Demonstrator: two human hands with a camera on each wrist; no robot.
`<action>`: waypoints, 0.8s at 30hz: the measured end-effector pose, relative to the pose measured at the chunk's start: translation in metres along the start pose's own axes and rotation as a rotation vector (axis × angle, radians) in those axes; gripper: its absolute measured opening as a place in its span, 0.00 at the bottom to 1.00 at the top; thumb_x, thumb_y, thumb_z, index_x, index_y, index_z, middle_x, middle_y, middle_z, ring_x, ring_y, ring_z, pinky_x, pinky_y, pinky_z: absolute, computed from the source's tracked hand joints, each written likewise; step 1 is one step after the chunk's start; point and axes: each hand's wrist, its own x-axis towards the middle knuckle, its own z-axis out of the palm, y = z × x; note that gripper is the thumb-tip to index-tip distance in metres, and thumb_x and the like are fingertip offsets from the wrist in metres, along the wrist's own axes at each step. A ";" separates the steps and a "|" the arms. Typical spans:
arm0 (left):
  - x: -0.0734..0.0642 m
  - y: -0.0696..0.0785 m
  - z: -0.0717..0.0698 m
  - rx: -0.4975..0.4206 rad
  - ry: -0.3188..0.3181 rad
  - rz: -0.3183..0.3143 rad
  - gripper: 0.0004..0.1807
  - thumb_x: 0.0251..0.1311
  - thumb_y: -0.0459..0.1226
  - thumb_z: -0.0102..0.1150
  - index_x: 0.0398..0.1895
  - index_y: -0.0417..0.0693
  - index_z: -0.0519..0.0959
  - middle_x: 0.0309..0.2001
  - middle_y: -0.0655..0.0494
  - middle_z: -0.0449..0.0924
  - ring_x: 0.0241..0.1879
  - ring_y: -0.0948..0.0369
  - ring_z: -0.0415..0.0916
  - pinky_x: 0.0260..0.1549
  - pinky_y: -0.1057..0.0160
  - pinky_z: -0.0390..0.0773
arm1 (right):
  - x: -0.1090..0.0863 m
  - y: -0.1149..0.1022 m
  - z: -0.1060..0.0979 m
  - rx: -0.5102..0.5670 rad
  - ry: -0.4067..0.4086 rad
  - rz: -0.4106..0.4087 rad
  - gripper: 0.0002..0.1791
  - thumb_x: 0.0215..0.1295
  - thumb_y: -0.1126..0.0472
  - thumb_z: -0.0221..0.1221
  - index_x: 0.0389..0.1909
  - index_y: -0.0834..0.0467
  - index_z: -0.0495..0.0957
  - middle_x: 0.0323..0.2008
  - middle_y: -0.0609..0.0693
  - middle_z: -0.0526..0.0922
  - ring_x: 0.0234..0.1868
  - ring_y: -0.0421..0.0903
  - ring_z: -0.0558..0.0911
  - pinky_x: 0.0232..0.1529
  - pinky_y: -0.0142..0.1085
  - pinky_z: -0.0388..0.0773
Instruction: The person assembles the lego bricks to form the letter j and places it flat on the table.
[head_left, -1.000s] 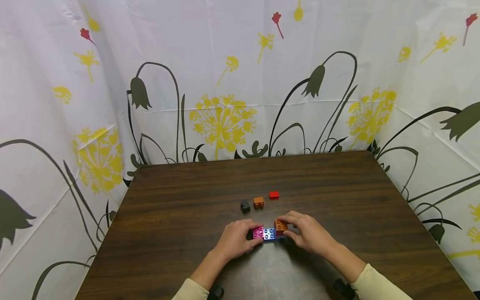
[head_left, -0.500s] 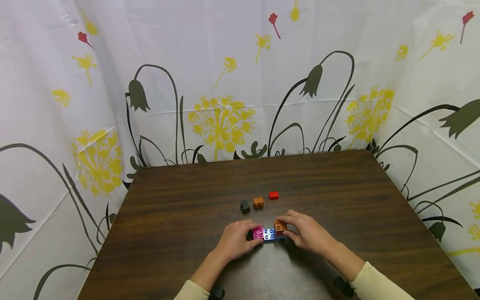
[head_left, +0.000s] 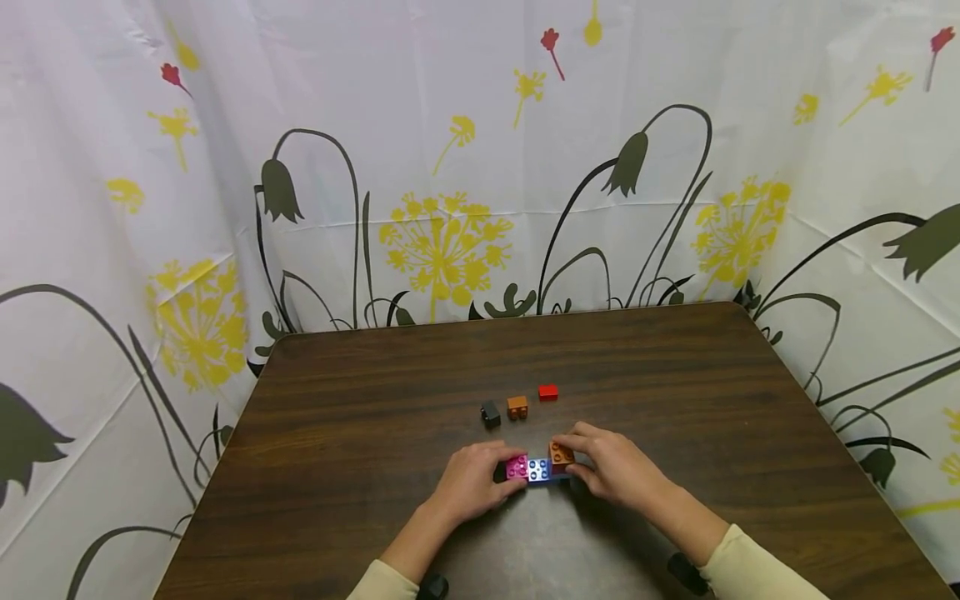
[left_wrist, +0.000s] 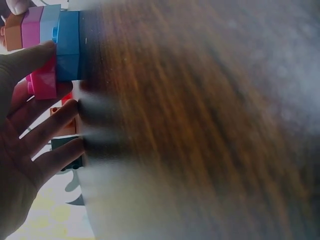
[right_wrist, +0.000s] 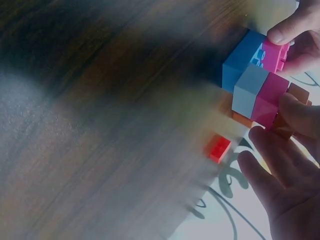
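A blue toy building brick (left_wrist: pixel 68 47) lies lowest in a small build on the table. On its left end sits a pink brick (head_left: pixel 517 467), pinched between thumb and fingers of my left hand (head_left: pixel 468 482). Bare blue studs show in the middle. A stack rises from the right end: a light blue brick (right_wrist: pixel 250 91), a second pink brick (right_wrist: pixel 270 101), then an orange brick (head_left: pixel 561 452) on top. My right hand (head_left: pixel 618 469) pinches that orange brick by its near and far sides. In the left wrist view, the left hand's other fingers spread away from the build.
Beyond the build, a dark grey brick (head_left: pixel 491 414), another orange brick (head_left: pixel 517 407) and a red brick (head_left: pixel 548 392) lie loose on the brown wooden table (head_left: pixel 375 400). A white curtain (head_left: pixel 450 75) with a flower print hangs behind the table's back edge.
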 end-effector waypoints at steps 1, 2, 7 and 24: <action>0.000 0.000 0.000 0.002 0.001 0.001 0.20 0.57 0.51 0.68 0.52 0.55 0.84 0.42 0.66 0.83 0.40 0.65 0.78 0.41 0.58 0.77 | 0.000 0.000 0.000 0.000 -0.001 -0.001 0.22 0.58 0.62 0.70 0.55 0.56 0.81 0.40 0.42 0.77 0.35 0.42 0.79 0.36 0.38 0.78; 0.000 0.000 0.000 0.001 0.002 0.002 0.20 0.57 0.51 0.68 0.52 0.55 0.84 0.41 0.66 0.83 0.40 0.65 0.78 0.40 0.58 0.77 | 0.000 0.000 0.000 0.000 -0.002 0.000 0.22 0.58 0.62 0.70 0.55 0.56 0.81 0.40 0.42 0.77 0.35 0.42 0.79 0.36 0.38 0.78; 0.000 -0.001 0.001 -0.002 0.007 0.004 0.21 0.57 0.51 0.68 0.52 0.55 0.84 0.41 0.66 0.83 0.39 0.65 0.78 0.40 0.59 0.77 | -0.001 0.001 -0.001 -0.001 -0.015 -0.004 0.22 0.59 0.61 0.69 0.55 0.57 0.80 0.41 0.43 0.77 0.36 0.42 0.79 0.37 0.38 0.78; 0.000 -0.002 0.001 0.006 0.006 0.014 0.21 0.57 0.51 0.68 0.52 0.55 0.84 0.41 0.66 0.83 0.40 0.65 0.79 0.40 0.59 0.77 | 0.020 0.009 -0.030 -0.073 -0.188 -0.036 0.29 0.60 0.73 0.58 0.64 0.56 0.75 0.54 0.49 0.80 0.36 0.40 0.77 0.36 0.36 0.76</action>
